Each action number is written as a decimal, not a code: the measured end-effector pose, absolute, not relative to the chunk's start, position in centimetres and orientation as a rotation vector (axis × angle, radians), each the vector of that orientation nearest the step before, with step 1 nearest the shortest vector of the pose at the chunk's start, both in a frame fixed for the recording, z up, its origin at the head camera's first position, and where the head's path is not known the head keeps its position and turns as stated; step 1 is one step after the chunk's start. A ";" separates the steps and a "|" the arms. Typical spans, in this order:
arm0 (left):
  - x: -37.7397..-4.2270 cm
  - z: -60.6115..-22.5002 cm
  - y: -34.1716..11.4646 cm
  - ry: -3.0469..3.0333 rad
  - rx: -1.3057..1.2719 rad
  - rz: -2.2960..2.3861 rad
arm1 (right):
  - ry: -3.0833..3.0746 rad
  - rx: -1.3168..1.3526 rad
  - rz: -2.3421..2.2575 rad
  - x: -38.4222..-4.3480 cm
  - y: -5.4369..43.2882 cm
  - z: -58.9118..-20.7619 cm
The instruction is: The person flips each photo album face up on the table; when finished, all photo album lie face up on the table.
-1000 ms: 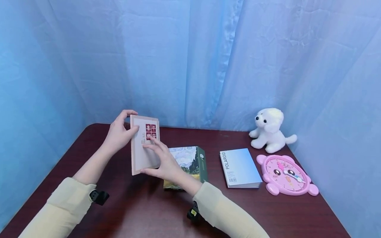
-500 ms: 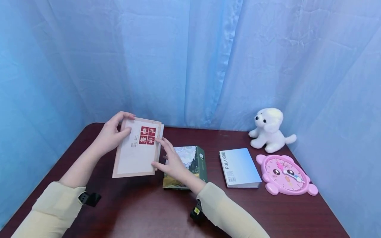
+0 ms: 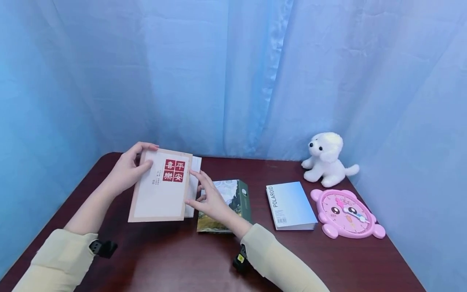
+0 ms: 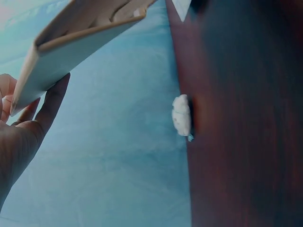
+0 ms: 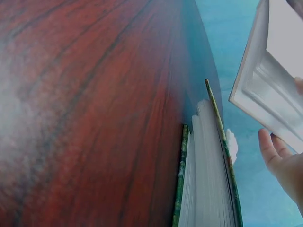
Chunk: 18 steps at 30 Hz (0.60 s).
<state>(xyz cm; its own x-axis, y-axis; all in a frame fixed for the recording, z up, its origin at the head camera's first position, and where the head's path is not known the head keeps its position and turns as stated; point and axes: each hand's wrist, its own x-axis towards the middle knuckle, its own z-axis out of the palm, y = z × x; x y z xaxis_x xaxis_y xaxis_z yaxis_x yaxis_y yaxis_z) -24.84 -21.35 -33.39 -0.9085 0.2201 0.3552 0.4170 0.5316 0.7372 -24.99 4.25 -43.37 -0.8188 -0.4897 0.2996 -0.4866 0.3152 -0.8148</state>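
Note:
A hard-covered book [image 3: 160, 198], pale with a pinkish border and red squares of white Chinese characters, is held up over the left of the table, cover facing me. My left hand [image 3: 125, 170] grips its upper left corner, thumb on the cover and fingers over the top edge. At the right edge, my right hand [image 3: 215, 205] holds it with thumb and index fingertip. White inside parts show behind the cover's right side. In the left wrist view the book [image 4: 85, 61] appears edge-on beside the left hand [image 4: 21, 137]. The right wrist view shows its pale inside [image 5: 265, 90] above the right fingers.
A landscape-covered book [image 3: 222, 219] lies behind my right hand, its white pages [image 5: 206, 170] visible in the right wrist view. Further right are a blue-white POLAROID album [image 3: 292, 207], a pink toy clock [image 3: 346, 215] and a white plush dog [image 3: 326, 158]. Blue curtains [image 3: 204, 81] enclose the table.
The book has swung left and turned its cover more squarely toward me, exposing white inside parts at right. My left hand has moved left and slightly down; the right fingers have shifted to its right edge.

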 end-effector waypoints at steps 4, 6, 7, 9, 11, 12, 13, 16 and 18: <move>-25.3 -34.4 -22.1 -2.570 -0.501 -1.320 | 2.624 -0.978 -1.490 -24.8 4.3 -43.3; -25.4 -35.0 -22.4 -2.576 -0.482 -1.309 | 2.656 -0.998 -1.442 -24.8 4.3 -43.3; -25.5 -35.2 -22.6 -2.582 -0.473 -1.302 | 2.667 -1.002 -1.423 -24.7 4.3 -43.4; -25.6 -35.7 -22.9 -2.592 -0.455 -1.294 | 2.670 -0.997 -1.397 -24.7 4.2 -43.4; -25.7 -36.1 -23.2 -2.603 -0.440 -1.292 | 2.676 -0.986 -1.365 -24.7 4.2 -43.4; -25.7 -36.3 -23.3 -2.612 -0.429 -1.288 | 2.683 -0.979 -1.344 -24.7 4.2 -43.4; -25.8 -36.5 -23.5 -2.622 -0.417 -1.287 | 2.691 -0.971 -1.322 -24.8 4.1 -43.3; -26.0 -37.3 -23.9 -2.657 -0.377 -1.287 | 2.704 -0.963 -1.255 -25.0 4.0 -43.3; -26.1 -37.8 -24.1 -2.684 -0.340 -1.301 | 2.702 -0.961 -1.204 -25.2 3.8 -43.3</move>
